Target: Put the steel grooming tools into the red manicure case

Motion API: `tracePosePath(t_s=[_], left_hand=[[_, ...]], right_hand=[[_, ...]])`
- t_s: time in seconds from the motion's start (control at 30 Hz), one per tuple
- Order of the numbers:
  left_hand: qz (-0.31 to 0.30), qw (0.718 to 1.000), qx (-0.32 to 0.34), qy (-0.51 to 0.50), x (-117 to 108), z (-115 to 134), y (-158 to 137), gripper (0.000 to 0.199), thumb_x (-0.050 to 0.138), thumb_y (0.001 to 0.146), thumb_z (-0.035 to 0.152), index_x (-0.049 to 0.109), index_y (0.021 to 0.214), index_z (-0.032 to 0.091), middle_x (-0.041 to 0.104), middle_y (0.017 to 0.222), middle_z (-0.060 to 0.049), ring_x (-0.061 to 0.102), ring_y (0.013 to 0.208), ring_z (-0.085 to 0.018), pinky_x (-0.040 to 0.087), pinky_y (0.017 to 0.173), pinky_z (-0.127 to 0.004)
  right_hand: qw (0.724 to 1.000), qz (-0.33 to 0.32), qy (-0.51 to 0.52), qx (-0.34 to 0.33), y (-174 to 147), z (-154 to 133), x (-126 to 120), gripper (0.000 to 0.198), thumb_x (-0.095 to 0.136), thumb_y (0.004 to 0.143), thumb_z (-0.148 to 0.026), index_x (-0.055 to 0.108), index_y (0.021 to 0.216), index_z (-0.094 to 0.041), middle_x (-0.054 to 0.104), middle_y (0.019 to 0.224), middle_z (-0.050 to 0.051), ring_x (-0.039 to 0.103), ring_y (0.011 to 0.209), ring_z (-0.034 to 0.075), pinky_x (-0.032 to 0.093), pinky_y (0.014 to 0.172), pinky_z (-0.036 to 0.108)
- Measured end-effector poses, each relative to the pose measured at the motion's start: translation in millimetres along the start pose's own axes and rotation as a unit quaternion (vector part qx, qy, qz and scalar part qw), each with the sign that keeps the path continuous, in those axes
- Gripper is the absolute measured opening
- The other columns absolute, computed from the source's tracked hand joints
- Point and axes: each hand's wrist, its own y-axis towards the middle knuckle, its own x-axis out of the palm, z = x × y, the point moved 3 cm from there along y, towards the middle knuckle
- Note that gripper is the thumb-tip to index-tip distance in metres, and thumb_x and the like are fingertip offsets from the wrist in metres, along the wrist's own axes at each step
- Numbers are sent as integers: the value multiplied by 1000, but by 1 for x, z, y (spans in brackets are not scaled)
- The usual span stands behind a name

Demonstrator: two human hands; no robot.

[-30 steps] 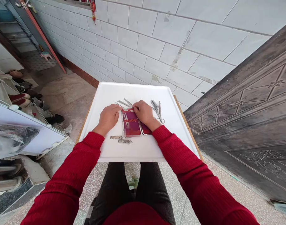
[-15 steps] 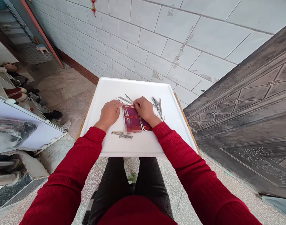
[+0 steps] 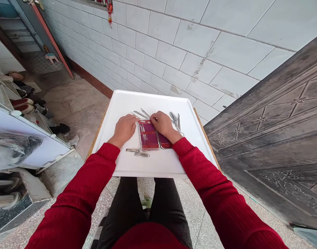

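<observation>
An opened manicure case point(image 3: 150, 140), purple-red inside with a metal rim, lies flat on a white tabletop point(image 3: 117, 166). A few slim tools are tucked under its red band at the left. My left hand point(image 3: 124, 129) rests beside the case, its fingertips on the upper left corner. At the upper edge near the fold, my right hand point(image 3: 162, 123) is closed, with thumb and finger pressed together. Whatever is in that pinch is hidden. Two nail clippers point(image 3: 142, 154) lie in front of the case.
Thin metal tools point(image 3: 139, 113) lie behind the case. Scissors and other tools point(image 3: 175, 119) are right of my right hand. A tiled wall point(image 3: 158, 52) stands beyond the table, a dark carved panel point(image 3: 264, 135) to the right, and a shoe rack point(image 3: 31, 103) to the left.
The view has tilted up slightly, so everything sits a little lower. Both hands stay at the case's upper edge, with only small movement of the right fingers.
</observation>
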Motion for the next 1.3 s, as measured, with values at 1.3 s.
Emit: tracePosePath(t_s=[1.3], left_hand=[[-5,1000,-8,15,3,0,-1,45,46,90,5,77,117,23,76,116,-7,68,113,-28,55,99,-47]], right_hand=[[981,-119,-149,-31,93,-41,21,18,73,86,-23,78,103,-17,78,95,19,73,96,36,58,80,43]])
